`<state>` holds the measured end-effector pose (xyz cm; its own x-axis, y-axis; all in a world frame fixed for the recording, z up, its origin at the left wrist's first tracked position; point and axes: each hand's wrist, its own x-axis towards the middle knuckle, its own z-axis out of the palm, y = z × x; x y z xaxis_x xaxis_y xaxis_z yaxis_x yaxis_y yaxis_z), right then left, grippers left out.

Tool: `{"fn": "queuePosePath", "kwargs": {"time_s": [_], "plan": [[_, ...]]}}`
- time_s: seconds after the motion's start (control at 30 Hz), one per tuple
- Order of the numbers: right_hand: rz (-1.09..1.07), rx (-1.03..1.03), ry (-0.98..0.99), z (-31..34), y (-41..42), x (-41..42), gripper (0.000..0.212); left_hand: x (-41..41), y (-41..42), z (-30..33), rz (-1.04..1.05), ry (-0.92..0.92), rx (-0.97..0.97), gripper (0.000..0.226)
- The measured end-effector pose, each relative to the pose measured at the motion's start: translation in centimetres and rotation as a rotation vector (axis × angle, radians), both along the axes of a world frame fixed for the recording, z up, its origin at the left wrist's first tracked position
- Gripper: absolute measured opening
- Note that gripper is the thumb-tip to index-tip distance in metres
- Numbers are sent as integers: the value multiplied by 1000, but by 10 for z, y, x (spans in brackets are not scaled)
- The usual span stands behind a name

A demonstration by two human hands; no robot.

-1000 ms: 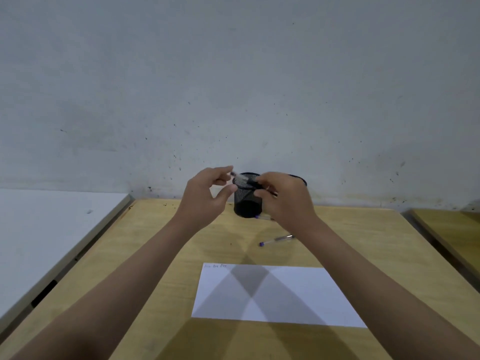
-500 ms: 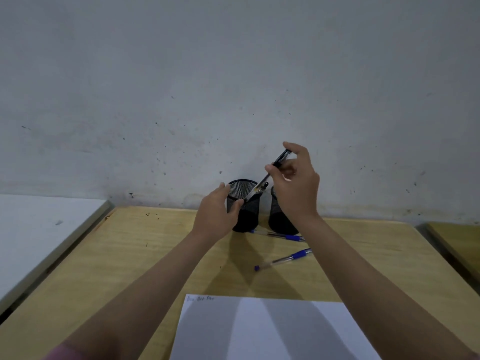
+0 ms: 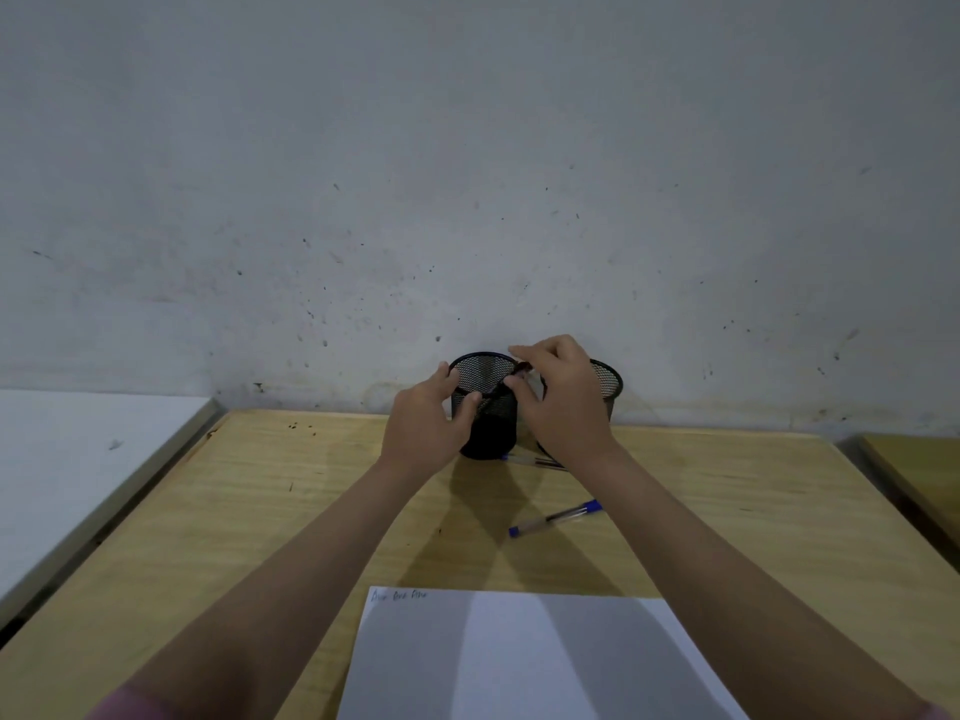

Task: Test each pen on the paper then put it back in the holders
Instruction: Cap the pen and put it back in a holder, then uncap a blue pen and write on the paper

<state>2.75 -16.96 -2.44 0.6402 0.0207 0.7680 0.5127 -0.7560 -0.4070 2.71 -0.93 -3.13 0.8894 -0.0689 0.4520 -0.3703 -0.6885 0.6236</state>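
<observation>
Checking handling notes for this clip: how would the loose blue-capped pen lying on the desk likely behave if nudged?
The blue-capped pen looks slim and round, so it would probably roll across the smooth wooden desk. Its clear plastic barrel suggests it is light and stiff, likely skidding easily.

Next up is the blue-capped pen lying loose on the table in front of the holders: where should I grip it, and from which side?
Pinch the blue-capped pen at mid-barrel, coming straight down from above. It lies flat on the wooden table, slanted, cap end toward the right, with open space all round and nothing touching it. The right hand is the nearer one, and probably suits best, fingers set across the barrel.
</observation>
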Motion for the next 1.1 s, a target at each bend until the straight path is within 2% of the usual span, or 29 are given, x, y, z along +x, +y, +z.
{"fn": "queuePosePath", "kwargs": {"time_s": [0.1,0.23,0.3,0.4,0.47,0.57,0.6,0.7,0.87,1.0,1.1], "plan": [[-38,-24,-51,2,-5,-7,31,0,1,4,5,42,84,51],[-51,-67,-43,10,-13,-20,14,-9,4,10,-45,127,203,63],[-24,-121,11,10,-18,-29,7,-22,9,12,-86,148,192,61],[-33,-260,198,3,-31,-48,5,-49,30,6,-134,212,213,56],[-61,-312,337,-6,-45,-60,9,-66,51,-6,-161,260,247,56],[-105,-374,512,-21,-61,-78,27,-95,81,-25,-186,307,265,56],[-122,-434,570,-26,-64,-82,33,-104,89,-31,-199,320,276,62],[-137,-602,686,-41,-62,-89,43,-126,108,-46,-258,353,329,98],[-167,-675,631,-48,-56,-93,30,-131,116,-66,-237,277,530,96],[-200,-750,622,-49,-53,-93,26,-130,115,-68,-219,247,510,98],[-179,-688,639,-45,-49,-95,24,-130,115,-69,-215,252,502,99]]}}
